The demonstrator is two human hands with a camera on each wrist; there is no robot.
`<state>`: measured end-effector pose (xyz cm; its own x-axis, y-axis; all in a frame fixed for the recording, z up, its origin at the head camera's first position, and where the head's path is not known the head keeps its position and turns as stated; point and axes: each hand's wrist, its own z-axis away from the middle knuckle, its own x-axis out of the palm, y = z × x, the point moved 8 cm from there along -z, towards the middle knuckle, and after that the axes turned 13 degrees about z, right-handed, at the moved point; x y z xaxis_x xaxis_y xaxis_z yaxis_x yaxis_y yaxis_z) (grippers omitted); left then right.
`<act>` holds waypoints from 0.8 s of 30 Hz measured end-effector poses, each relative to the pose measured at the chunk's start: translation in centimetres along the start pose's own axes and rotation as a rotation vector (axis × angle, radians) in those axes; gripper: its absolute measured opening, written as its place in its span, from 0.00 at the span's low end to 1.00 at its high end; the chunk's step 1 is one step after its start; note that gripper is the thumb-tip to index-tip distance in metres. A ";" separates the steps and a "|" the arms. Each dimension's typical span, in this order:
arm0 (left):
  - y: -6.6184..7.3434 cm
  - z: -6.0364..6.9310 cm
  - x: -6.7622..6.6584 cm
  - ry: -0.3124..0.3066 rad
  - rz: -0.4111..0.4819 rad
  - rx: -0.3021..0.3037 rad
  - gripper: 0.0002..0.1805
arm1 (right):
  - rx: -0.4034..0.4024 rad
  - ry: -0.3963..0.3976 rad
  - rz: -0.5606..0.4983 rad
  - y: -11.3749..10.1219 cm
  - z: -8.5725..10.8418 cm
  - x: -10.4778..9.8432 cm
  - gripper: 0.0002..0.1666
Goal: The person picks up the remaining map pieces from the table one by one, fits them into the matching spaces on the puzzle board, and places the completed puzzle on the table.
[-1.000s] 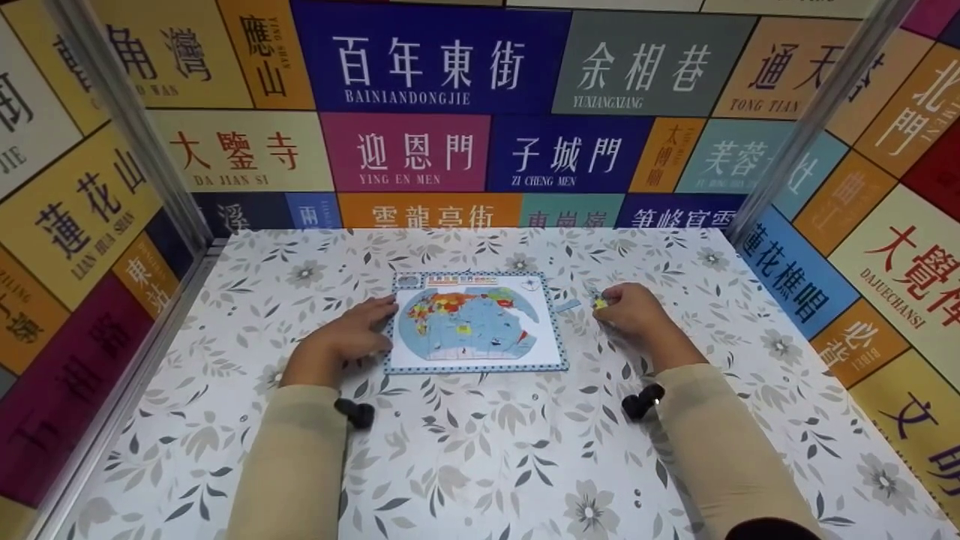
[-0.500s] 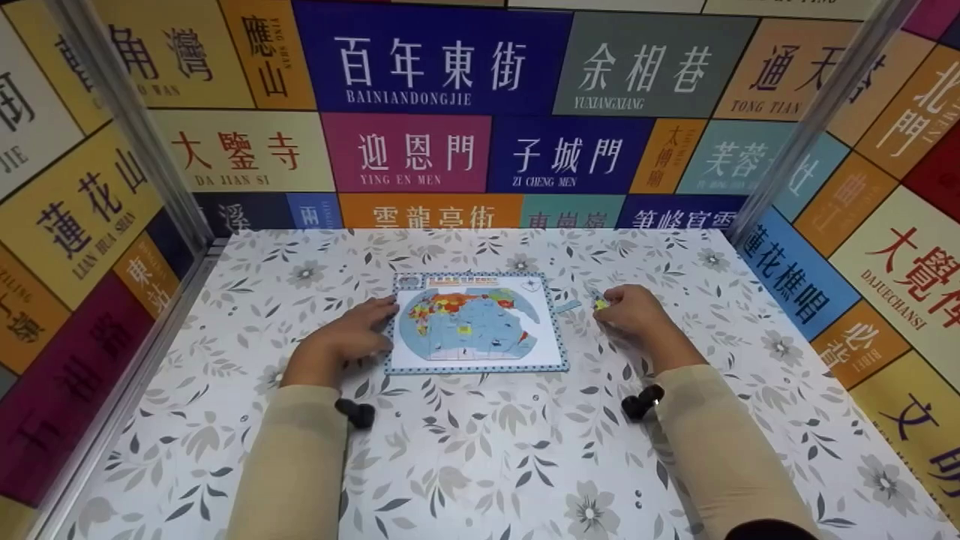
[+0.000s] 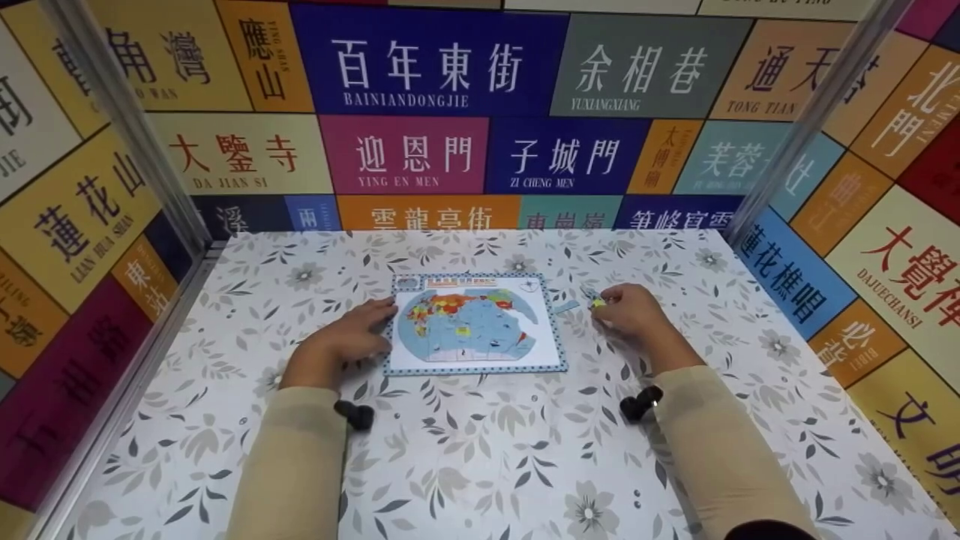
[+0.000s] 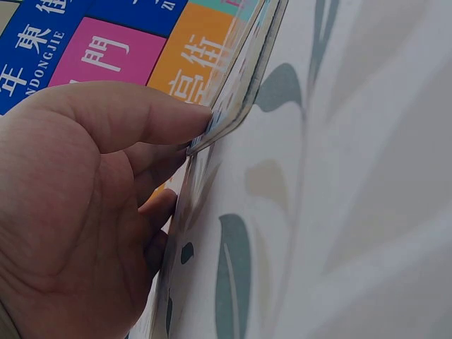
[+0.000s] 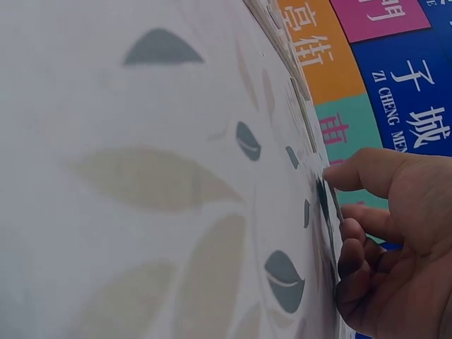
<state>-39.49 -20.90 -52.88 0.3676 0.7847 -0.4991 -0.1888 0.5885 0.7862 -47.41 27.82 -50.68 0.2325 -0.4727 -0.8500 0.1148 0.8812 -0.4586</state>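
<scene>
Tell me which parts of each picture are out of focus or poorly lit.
Head: evenly bright and mostly clear, though the title print on the puzzle is too small to read; left wrist: the table is blurred and hazy at right, the left hand sharper; right wrist: the table blurs at left, the right hand partly shaded.

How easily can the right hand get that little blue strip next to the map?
Probably yes, easily: the blue strip lies just beside the right hand, with no barrier showing. But that hand already pinches a small piece, so it may need to put it down first.
</scene>
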 end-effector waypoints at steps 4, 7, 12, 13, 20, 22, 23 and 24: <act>0.3 0.0 0.0 -0.008 -0.031 0.047 0.46 | -0.019 0.025 -0.033 -0.3 0.3 0.0 0.39; 0.4 0.0 0.1 -0.011 -0.059 0.083 0.46 | -0.045 0.039 -0.068 -0.8 0.6 0.1 0.40; 0.3 -0.1 0.1 -0.008 -0.063 0.086 0.46 | -0.065 0.050 -0.056 -2.0 1.1 0.1 0.39; 0.3 -0.1 0.1 -0.009 -0.061 0.085 0.46 | -0.079 0.056 -0.042 -2.3 1.2 0.1 0.38; 0.2 -0.1 0.1 -0.008 -0.061 0.069 0.46 | -0.115 0.048 -0.025 -4.2 1.6 0.7 0.34; 0.1 -0.2 0.1 -0.010 -0.056 0.064 0.45 | -0.120 0.038 -0.022 -4.8 1.8 1.0 0.33; 0.1 -0.2 0.1 -0.011 -0.054 0.062 0.45 | -0.122 0.036 -0.022 -5.1 1.8 1.1 0.33; 0.1 -0.2 0.1 -0.010 -0.053 0.059 0.45 | -0.124 0.034 -0.017 -5.3 1.8 1.2 0.33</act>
<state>-39.66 -20.72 -52.91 0.3849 0.7508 -0.5369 -0.1150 0.6161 0.7792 -45.95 22.55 -48.78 0.1988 -0.4895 -0.8491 -0.0020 0.8662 -0.4998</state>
